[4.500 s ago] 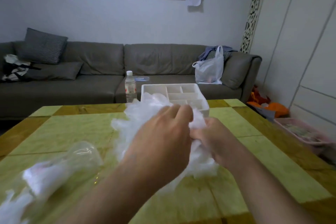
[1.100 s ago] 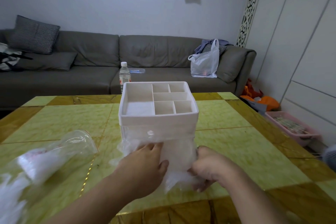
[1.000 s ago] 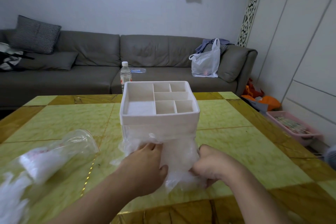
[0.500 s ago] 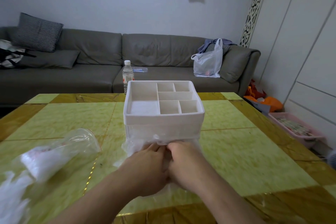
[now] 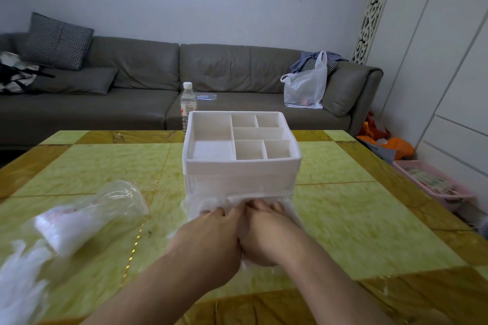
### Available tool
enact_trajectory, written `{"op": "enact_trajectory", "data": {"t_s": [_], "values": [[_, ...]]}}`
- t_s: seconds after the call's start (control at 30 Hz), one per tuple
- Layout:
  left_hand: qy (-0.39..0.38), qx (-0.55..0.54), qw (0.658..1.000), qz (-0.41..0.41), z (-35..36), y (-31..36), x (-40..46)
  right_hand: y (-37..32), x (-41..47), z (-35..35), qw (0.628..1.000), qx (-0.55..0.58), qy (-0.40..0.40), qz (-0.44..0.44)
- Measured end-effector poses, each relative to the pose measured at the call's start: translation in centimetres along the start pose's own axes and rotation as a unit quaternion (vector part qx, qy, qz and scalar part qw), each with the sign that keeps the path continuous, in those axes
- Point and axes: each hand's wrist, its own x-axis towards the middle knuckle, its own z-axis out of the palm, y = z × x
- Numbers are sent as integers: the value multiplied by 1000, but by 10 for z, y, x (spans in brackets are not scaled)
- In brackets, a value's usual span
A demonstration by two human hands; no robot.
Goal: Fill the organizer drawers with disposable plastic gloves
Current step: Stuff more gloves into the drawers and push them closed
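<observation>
Both hands meet at the front of the white organizer [image 5: 241, 150], pressed side by side into a wad of thin plastic gloves [image 5: 208, 202] that bulges from the lower drawer opening. The left hand [image 5: 211, 237] lies palm down with its fingers reaching forward onto the gloves; the right hand [image 5: 266, 232] touches it, fingers also pushed into the plastic, and whether either hand curls round the film cannot be told. The organizer stands on the yellow-green table [image 5: 343, 219], its top tray split into six compartments. To the left on the table lies a clear bag [image 5: 87, 216] on its side with more gloves in it, and loose white plastic spills at the near left edge. Behind the organizer stands a water bottle [image 5: 188, 105]. Beyond it runs a grey sofa [image 5: 137, 82] carrying a white shopping bag [image 5: 306, 87] and a checked cushion [image 5: 56, 41].
</observation>
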Motion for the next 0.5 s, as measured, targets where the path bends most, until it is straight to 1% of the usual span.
{"op": "enact_trajectory", "data": {"t_s": [0.1, 0.17, 0.33, 0.5], "values": [[-25, 0, 1000, -14, 4, -1, 9, -1, -5, 2, 1000, 28, 3, 11], [-45, 12, 999, -28, 4, 0, 15, 1, -10, 1, 999, 37, 20, 12], [-81, 73, 994, 3, 3, 4, 27, 0, -15, 1, 998, 54, 25, 36], [-81, 33, 995, -43, 7, -2, 33, 2, -21, -1, 991, 86, 35, 97]]}}
